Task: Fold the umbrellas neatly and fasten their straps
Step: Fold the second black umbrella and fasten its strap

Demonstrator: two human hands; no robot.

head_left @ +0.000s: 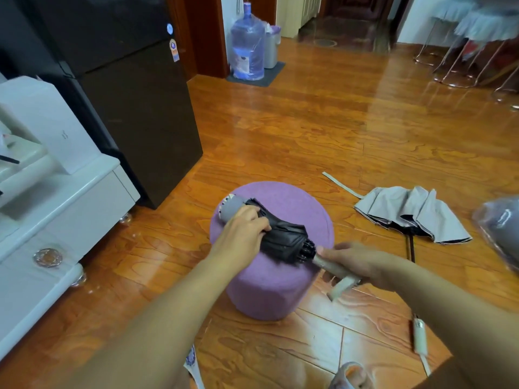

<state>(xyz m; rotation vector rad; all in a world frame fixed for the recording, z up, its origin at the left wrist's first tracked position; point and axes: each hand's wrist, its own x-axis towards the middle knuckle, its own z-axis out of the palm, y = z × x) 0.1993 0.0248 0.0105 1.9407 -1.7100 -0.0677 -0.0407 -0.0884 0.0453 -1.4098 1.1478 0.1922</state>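
A collapsed umbrella [283,238] with black inner fabric showing and a grey tip end lies across a round purple stool [280,293]. My left hand [241,234] grips the bunched canopy near the tip end. My right hand [362,265] holds the beige handle at the stool's right edge, its strap hanging below. A second umbrella [415,213], grey outside, lies loosely spread on the floor to the right, its long strap [341,185] stretched out and its shaft and white handle [420,336] running toward me.
A black fridge [126,108] and a white cabinet [56,214] stand on the left. A water jug [248,46] and bin are by the far doorway. Metal-legged stools [463,63] stand at the far right. A plastic-wrapped object [502,234] sits at the right edge.
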